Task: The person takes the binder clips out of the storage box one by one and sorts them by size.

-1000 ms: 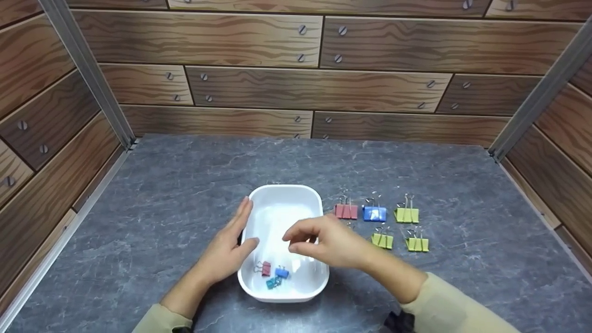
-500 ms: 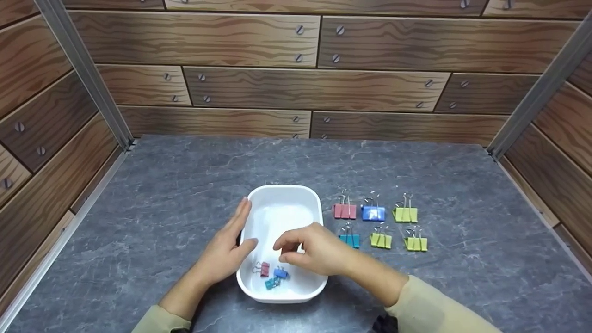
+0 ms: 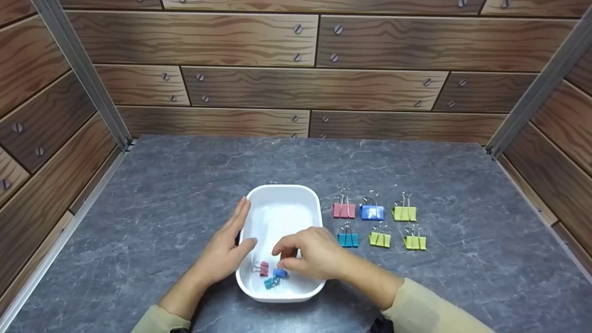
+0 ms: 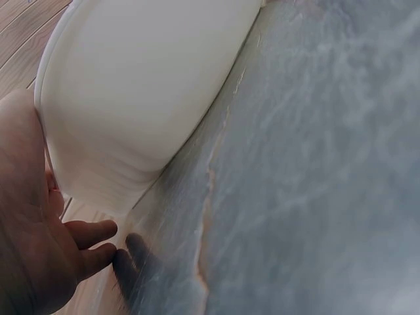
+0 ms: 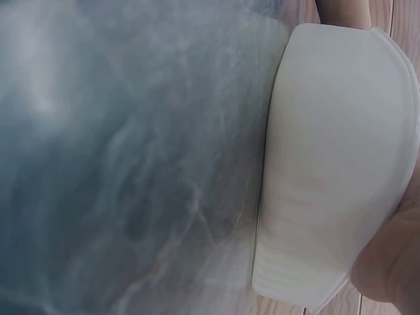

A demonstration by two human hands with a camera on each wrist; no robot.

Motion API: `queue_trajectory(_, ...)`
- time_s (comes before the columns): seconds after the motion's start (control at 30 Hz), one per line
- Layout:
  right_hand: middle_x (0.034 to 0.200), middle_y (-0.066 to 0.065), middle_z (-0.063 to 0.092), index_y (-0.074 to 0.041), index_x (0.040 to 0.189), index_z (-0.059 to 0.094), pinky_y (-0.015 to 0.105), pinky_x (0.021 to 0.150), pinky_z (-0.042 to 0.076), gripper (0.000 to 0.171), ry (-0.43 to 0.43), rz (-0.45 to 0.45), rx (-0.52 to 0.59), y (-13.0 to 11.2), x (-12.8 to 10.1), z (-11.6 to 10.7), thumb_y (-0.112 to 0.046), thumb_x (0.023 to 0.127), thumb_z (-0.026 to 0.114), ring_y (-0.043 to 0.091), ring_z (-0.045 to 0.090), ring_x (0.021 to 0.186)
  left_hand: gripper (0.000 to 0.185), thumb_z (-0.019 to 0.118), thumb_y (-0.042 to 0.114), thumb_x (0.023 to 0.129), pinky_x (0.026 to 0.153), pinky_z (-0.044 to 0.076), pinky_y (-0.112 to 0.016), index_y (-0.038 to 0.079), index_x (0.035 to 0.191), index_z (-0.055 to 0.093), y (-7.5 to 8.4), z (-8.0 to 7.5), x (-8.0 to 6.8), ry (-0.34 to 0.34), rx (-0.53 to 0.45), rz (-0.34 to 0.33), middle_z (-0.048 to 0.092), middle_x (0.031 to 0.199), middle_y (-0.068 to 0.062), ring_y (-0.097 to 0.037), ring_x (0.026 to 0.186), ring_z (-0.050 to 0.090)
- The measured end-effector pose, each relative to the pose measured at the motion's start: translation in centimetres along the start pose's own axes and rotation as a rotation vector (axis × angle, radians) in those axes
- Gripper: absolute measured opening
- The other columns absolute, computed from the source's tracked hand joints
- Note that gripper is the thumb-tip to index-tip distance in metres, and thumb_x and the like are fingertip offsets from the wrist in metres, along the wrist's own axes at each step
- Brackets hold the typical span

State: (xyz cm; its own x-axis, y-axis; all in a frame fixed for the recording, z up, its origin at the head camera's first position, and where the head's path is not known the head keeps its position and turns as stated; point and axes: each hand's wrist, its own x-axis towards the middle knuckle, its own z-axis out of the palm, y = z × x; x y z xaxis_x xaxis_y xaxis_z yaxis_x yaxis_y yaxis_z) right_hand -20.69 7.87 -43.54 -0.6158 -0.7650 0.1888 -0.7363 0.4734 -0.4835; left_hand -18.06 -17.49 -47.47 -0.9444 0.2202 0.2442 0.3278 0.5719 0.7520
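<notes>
A white tray [image 3: 283, 199] sits on the grey table. In its near end lie a pink clip [image 3: 263, 268], a blue clip [image 3: 280, 273] and a teal clip [image 3: 271, 282]. My left hand [image 3: 226, 249] rests with straight fingers against the tray's left side, thumb at the rim. The left wrist view shows that palm [image 4: 26, 249] beside the tray's outer wall [image 4: 144, 85]. My right hand [image 3: 307, 255] reaches into the tray with bent fingers. Its fingertips [image 3: 283, 253] are right above the blue clip; whether they pinch it is hidden. The right wrist view shows only the tray's wall [image 5: 328, 164].
Right of the tray, binder clips stand in two rows: pink [image 3: 344, 210], blue [image 3: 372, 212] and green [image 3: 404, 212] behind, teal [image 3: 348, 239] and two green [image 3: 380, 239] [image 3: 414, 242] in front. Wood-patterned walls close in the back and both sides.
My right hand has come back left and down from beside the clip rows into the tray, uncovering the teal clip on the table. The left hand has stayed put.
</notes>
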Motion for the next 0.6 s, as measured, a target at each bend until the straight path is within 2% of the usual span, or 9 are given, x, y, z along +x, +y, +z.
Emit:
queue_trajectory(0.23,0.084,-0.019,0.075,-0.023,0.102,0.084,0.021,0.069,0.048,0.015,0.001,-0.017,-0.064,-0.12,-0.22,0.25,-0.03,0.089,0.082,-0.004,0.063,0.075,0.081,0.061,0.02,0.099,0.125,0.027,-0.055,0.012,0.17,0.023,-0.01,0.1,-0.09,0.008,0.002,-0.004,0.018,0.176,-0.008,-0.031,0.158,0.025)
queue_trajectory(0.6,0.083,-0.019,0.075,-0.028,0.1,0.085,0.023,0.068,0.048,0.013,-0.032,-0.041,-0.127,-0.09,-0.14,0.14,-0.03,0.088,0.083,-0.005,0.062,0.074,0.08,0.061,0.02,0.099,0.125,0.026,-0.054,0.009,0.169,0.023,-0.03,-0.01,0.0,0.015,0.012,0.022,0.018,0.176,-0.01,-0.033,0.158,0.025)
